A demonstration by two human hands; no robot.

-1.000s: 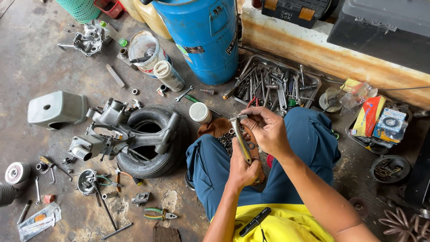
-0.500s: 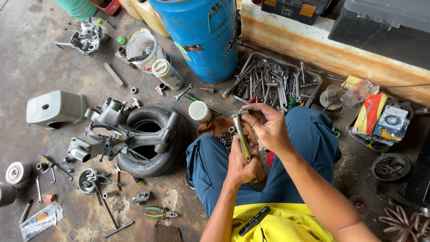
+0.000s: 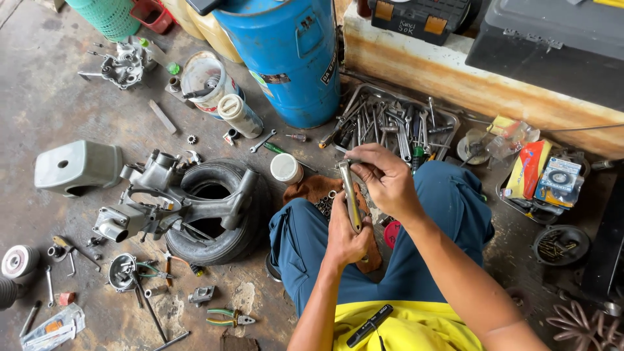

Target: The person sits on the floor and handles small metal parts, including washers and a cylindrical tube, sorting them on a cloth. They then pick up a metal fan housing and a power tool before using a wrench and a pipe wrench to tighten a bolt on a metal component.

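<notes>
Item: metal hand tool (image 3: 350,195), long and slender, held upright over the person's lap. The left hand (image 3: 344,235) has its grip clenched round the lower shaft; the right hand (image 3: 383,179) pinches the upper end with its fingertips (image 3: 356,158), grip closed on the tool's head. What the head carries is too small to tell.

Just beyond the grip: a brown rag (image 3: 316,190) with small dark parts, lying on the floor (image 3: 39,110) at the knees, and a white-capped jar (image 3: 286,168) beside it.

Farther out, to the left of the grip: a black tyre (image 3: 218,218) with a grey metal casting (image 3: 162,195) laid across it, loose pliers (image 3: 229,318) and small fittings. Above the grip: a tray of spanners (image 3: 396,123) and a blue drum (image 3: 289,55).

Risk, as judged: a small piece worked at the tool's head could slip from the pinch and drop among the scattered parts on the floor, where it would be hard to find; a loose lower hold would let the shaft twist.

Change from the earlier frames: little. Both hands remain on the tool in much the same pose; the view has only shifted slightly.
</notes>
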